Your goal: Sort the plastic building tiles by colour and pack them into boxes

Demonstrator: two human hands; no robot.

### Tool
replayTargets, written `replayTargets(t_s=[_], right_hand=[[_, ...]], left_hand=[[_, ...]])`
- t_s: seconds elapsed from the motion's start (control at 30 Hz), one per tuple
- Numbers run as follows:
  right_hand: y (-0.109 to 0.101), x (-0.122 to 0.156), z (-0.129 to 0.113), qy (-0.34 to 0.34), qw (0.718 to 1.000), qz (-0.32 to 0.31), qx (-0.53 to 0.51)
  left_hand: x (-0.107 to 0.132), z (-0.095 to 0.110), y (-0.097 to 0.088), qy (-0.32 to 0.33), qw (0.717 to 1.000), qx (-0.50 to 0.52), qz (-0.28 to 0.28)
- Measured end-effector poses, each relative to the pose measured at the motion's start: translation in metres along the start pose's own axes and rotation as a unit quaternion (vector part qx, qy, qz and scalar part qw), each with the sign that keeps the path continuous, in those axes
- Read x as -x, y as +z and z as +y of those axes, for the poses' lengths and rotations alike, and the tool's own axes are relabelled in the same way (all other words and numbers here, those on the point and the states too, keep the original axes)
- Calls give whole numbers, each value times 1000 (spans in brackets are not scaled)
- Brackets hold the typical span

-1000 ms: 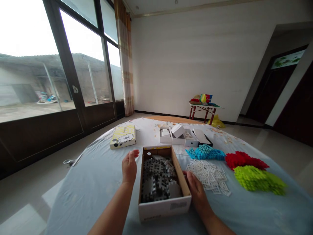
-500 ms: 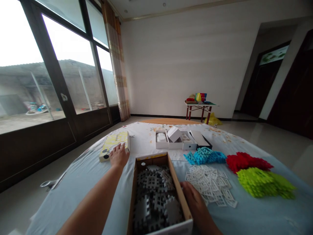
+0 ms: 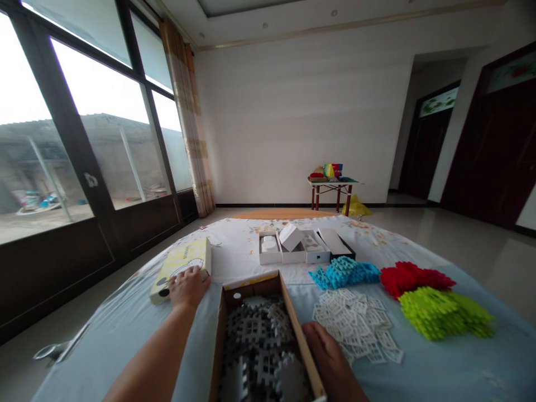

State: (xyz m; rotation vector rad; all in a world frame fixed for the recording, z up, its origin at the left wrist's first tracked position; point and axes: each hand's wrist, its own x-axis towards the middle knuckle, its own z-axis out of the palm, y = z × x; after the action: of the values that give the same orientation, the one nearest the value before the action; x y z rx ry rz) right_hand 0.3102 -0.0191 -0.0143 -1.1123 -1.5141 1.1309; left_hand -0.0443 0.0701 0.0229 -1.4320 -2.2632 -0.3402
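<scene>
My left hand (image 3: pixel 189 283) lies with its fingers stretched over the near right part of a flat yellow and white box (image 3: pixel 184 257) with printed drawings. In front of me stands an open cardboard box (image 3: pixel 288 301), its inside filled with grey interlocking plastic pieces (image 3: pixel 262 335). My right hand (image 3: pixel 324 346) is against that box's outer right wall, fingers together and curled; their tips are partly hidden. Just right of this hand lies a loose heap of thin white square pieces (image 3: pixel 355 321).
Farther right are piles of blue pieces (image 3: pixel 347 272), red pieces (image 3: pixel 414 278) and lime green pieces (image 3: pixel 444 312). Several small white boxes (image 3: pixel 293 254) stand in a row toward the back. A cloth (image 3: pixel 464 368) covers the table. A small table (image 3: pixel 333 181) is near the wall.
My view has turned slightly right and up, so everything sits lower and farther left. Both hands stay at the same boxes.
</scene>
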Motion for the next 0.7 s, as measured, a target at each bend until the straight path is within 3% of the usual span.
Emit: replayTargets(t_s=[0.2, 0.37, 0.5, 0.7], right_hand=[[-1, 0, -3, -20, 1000, -12, 4], [-4, 1, -7, -44, 999, -11, 6], [-7, 5, -12, -61, 998, -8, 9], [-16, 10, -32, -56, 997, -61, 7]], left_hand=[[26, -6, -38, -18, 997, 51, 47], [67, -5, -64, -23, 988, 104, 112], [100, 6, -71, -21, 981, 135, 139], [126, 17, -65, -3, 983, 154, 101]])
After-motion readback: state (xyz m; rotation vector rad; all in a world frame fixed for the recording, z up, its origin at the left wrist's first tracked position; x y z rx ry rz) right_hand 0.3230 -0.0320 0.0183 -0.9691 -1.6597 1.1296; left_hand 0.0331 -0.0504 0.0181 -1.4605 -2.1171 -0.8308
